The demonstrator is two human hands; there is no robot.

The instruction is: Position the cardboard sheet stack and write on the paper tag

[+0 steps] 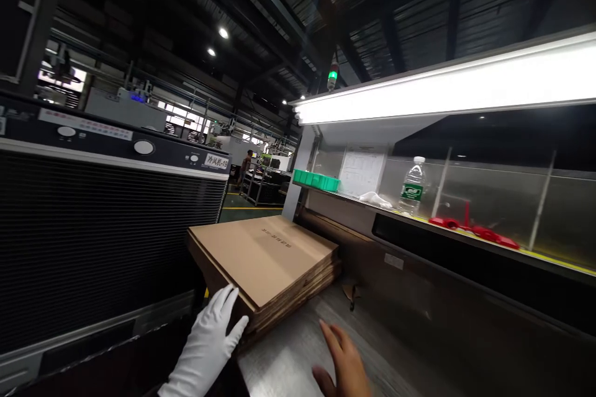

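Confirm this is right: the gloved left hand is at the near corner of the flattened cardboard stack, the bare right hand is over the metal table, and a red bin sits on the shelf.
One slip: the head view shows the bin is green, not red. The rest stands.

Your gloved left hand (209, 341) rests open against the near corner of the stack of flattened cardboard boxes (265, 260) at the metal counter's (288, 360) left edge. Your bare right hand (342, 363) lies flat on the counter just beside the stack. On the shelf behind: green bin (316, 180), water bottle (412, 187), red parts (475, 231).
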